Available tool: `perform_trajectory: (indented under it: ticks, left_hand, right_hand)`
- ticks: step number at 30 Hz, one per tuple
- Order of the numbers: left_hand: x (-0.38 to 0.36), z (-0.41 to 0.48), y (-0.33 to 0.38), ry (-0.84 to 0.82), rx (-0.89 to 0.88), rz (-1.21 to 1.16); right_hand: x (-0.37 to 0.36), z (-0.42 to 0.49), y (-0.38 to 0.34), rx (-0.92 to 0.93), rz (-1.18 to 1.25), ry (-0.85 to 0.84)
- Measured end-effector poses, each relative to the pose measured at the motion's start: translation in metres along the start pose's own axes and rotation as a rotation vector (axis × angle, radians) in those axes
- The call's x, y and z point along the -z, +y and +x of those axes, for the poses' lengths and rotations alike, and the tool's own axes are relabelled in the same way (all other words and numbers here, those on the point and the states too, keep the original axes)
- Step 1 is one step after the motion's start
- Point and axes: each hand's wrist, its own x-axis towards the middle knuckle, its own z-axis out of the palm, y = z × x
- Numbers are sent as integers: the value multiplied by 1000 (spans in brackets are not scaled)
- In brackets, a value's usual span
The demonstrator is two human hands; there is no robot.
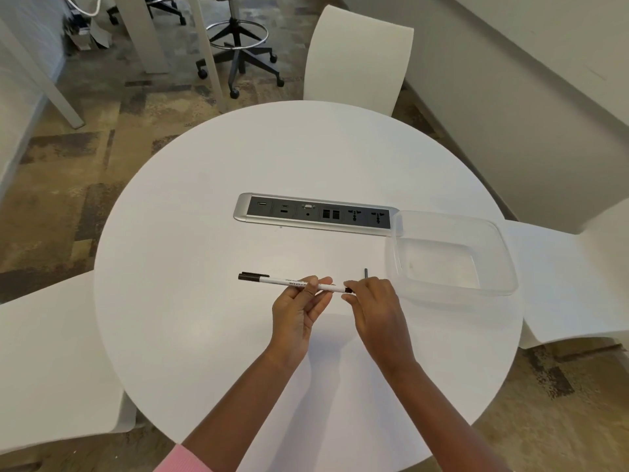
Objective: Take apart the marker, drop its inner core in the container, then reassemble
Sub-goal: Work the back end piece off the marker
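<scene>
Left hand (299, 308) holds the white marker (282, 281) mid-barrel above the bench (204, 267), fingers (315, 280) curled over it, black cap pointing left; right hand (374, 308) pinches the marker's dark right end, mostly hidden by its fingertips; short dark stick (366, 272) shows behind the right hand, lower part hidden, too small to identify; clear container (503, 253) sits on the bench just right of the hands.

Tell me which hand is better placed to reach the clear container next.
Probably the right. The right hand pinches the black end of the marker, nearer the container; the left hand holds the barrel, farther from it.
</scene>
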Motion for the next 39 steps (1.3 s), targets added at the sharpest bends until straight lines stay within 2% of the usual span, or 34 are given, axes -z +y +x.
perform_trajectory:
  ticks: [8,13,16,19,26,28,29,31,35,37,39]
  left_hand:
    - [-5,-5,-4,11,-36,29]
    - [-7,-6,-7,10,-74,112]
    - [-7,-4,-6,-21,-99,170]
    - [-6,-2,-6,-42,-109,205]
    - [-5,-1,-8,-90,-104,277]
    - [-5,-1,-9,-78,-95,258]
    - [-5,0,-9,-63,-92,236]
    - [-5,1,-7,-31,-92,185]
    - [-4,3,-1,21,-91,81]
    - [-4,4,2,30,-85,56]
    - [-4,4,4,29,-84,47]
  right_hand:
    - [7,7,12,157,-63,18]
    - [6,10,14,89,48,-88]
    - [15,13,9,-66,205,-214]
    - [28,21,6,-252,353,-412]
    - [44,44,18,-854,835,-864]
    - [45,45,20,-926,945,-907]
    - [44,45,19,-902,943,-882]
    - [39,40,16,-732,804,-757]
    - [27,23,11,-237,290,-395]
    - [22,16,9,-53,116,-311]
    - [16,14,7,43,21,-250]
